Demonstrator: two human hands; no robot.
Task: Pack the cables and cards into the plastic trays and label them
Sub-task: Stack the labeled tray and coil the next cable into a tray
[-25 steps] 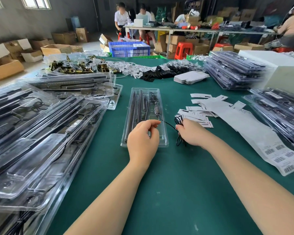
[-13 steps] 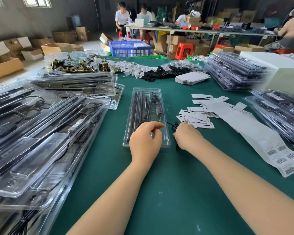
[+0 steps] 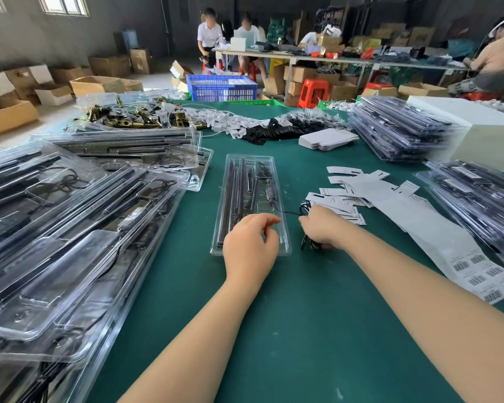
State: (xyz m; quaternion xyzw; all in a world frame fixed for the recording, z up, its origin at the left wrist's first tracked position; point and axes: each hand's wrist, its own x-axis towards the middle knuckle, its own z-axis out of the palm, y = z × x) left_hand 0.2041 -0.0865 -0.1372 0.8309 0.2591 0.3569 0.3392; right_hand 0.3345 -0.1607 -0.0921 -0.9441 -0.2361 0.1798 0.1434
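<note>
1. Trays first, head view: one clear plastic tray (image 3: 249, 199) lies lengthwise in the middle of the frame on the green table (image 3: 303, 330), already holding black rods along its left channel and a small inline part in its right channel.
2. My left hand (image 3: 249, 247) rests over the tray's near end with fingers curled down into it, thumb and forefinger together at the right edge; it seems to pinch the thin black cable (image 3: 288, 212) there, though I cannot see the contact itself. I judge it sits there to pin the tray steady and keep the cable end seated.
3. My right hand (image 3: 320, 228) is just right of the tray, fingers closed round a bunched loop of the same cable, which runs taut across the gap between my hands. Holding the slack gathered should let me feed it into the tray as one coil.
4. White cards (image 3: 336, 203) lie scattered just beyond my right hand, close enough to grab next.
5. A long strip of barcode labels (image 3: 448, 257) runs toward the lower right of the frame, within reach for the labelling step.
6. Tray stacks (image 3: 70, 242) fill the left side of the frame, and more (image 3: 399, 129) sit at upper right.
</note>
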